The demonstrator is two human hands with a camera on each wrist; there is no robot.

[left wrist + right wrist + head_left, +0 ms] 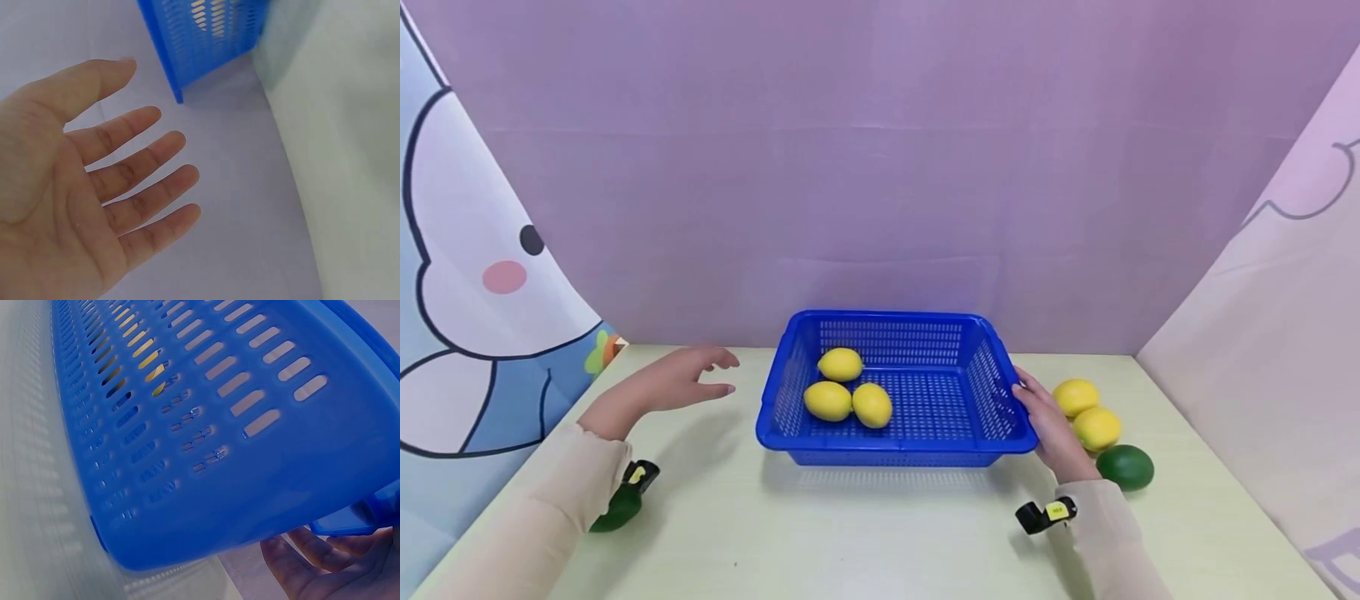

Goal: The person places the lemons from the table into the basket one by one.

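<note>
Right grip is clamped on the blue basket at its right rim; left grip is apart, empty. The basket is near the back edge of the worktop; one-sided pulling could swivel it, rolling its three lemons or knocking two loose lemons.

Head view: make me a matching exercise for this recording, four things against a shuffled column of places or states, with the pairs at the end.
1. Left hand
2. Right hand
3. Group of three lemons
4. Pair of lemons

A. On the table, to the right of the basket
B. Gripping the right side of the blue basket
C. Open, apart from the basket
D. Inside the basket, toward its left side

Pairs: 1-C, 2-B, 3-D, 4-A
</note>
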